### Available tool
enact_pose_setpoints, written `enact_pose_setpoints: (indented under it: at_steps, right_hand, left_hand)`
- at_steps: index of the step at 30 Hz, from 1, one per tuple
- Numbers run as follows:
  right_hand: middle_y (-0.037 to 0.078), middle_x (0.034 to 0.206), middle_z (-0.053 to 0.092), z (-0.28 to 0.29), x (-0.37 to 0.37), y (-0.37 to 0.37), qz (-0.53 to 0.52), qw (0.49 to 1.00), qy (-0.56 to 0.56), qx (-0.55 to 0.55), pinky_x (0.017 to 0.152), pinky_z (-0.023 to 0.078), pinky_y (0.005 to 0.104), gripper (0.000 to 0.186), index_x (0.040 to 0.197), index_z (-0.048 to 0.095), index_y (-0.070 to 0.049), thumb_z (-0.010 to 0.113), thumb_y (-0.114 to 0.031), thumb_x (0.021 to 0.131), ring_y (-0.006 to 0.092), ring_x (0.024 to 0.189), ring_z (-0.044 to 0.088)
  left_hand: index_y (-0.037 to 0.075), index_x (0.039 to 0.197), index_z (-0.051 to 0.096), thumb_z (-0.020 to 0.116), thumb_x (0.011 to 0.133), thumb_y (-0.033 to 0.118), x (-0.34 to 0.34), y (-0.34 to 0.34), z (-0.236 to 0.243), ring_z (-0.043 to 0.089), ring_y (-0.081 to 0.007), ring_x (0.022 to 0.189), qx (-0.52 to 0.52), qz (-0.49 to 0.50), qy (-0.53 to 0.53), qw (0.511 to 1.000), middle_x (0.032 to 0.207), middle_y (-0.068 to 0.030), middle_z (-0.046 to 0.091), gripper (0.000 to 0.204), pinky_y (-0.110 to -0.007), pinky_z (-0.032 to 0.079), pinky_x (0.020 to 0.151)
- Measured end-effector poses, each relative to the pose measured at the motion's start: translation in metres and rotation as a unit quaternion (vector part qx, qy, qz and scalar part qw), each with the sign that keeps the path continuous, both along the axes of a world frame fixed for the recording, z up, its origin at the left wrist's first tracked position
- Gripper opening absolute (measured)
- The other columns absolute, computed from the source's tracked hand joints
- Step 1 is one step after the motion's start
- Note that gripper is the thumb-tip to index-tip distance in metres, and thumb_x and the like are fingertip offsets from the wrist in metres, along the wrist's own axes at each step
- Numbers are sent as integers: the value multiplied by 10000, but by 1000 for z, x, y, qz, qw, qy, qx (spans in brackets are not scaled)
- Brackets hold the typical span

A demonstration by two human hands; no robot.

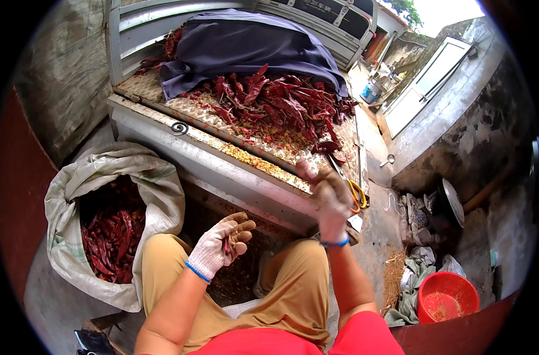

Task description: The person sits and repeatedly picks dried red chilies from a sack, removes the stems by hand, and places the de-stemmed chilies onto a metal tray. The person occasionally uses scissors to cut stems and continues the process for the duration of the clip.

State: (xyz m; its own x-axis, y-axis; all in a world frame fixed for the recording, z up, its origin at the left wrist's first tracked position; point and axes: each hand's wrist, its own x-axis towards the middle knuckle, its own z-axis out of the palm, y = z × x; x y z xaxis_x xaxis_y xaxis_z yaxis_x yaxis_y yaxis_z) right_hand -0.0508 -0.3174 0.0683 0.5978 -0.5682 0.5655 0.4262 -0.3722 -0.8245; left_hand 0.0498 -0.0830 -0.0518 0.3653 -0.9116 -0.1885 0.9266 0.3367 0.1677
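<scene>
Holds a chilli (227,246) in the left hand (221,234), fingers half curled toward the palm, just above the gap between the knees (305,260). Shows only as a short red strip at the palm, long axis seemingly running away from the body; cannot tell stem from tip. Has the right hand (330,196) farther forward, at the near edge of the truck bed (157,142), blurred; cannot tell fingers wide or narrow, nor anything held. Wears pale gloves (206,252) with blue cuffs.

Just beside the right hand, scissors (362,194): yellow loops nearer the body, blades slanting away and to the left, partly hidden by the hand.

Beyond, on the truck bed, a heap (275,103) of dried red chillies, long axes crossing every way, some with ends toward the near edge. Over the back of the heap, a dark cloth (251,50). Along the near edge, a strip of yellow seeds (240,155).

To the left, beside the knee, an open white sack (164,195), with more chillies (116,234) inside, lying at mixed angles.

To the right, on the ground, a red basin (431,286) beside crumpled cloths (409,290). Farther off, a round lid (453,201), a ladle (389,158), a blue bucket (371,93) and a white door (430,77).
</scene>
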Motion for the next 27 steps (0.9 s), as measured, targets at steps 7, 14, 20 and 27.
enact_pose_setpoints:
  at_steps: [7,14,20,27]
  right_hand:
    - [48,910,637,-10,-21,98,93,812,149,-556,634,536,358,242,1038,668,-107,696,-123,798,216,777,668]
    - [14,893,627,-24,-16,108,158,758,149,-615,628,524,354,230,1026,658,-129,682,-168,801,193,795,664]
    - [67,896,688,-7,-19,104,158,878,159,-423,702,539,366,182,984,701,-83,726,-158,820,233,819,688]
    - [96,1090,697,-35,3,85,130,952,268,64,868,523,291,260,1141,685,13,664,-91,904,137,950,646]
  left_hand:
    - [3,1303,544,474,1064,259,-10,0,13,712,-264,945,4,28,-49,998,1185,-189,667,357,-350,635,767]
    - [48,1251,578,541,1023,112,-6,8,12,697,-155,852,53,8,-80,995,1078,-138,698,240,-246,600,687]
    - [64,1243,568,517,1029,174,-10,9,22,598,-128,714,0,1,-125,992,951,-83,657,246,-256,508,598]
    - [87,1258,558,487,1019,272,-6,10,14,524,-138,632,-52,-95,-51,993,925,-98,634,310,-258,392,513]
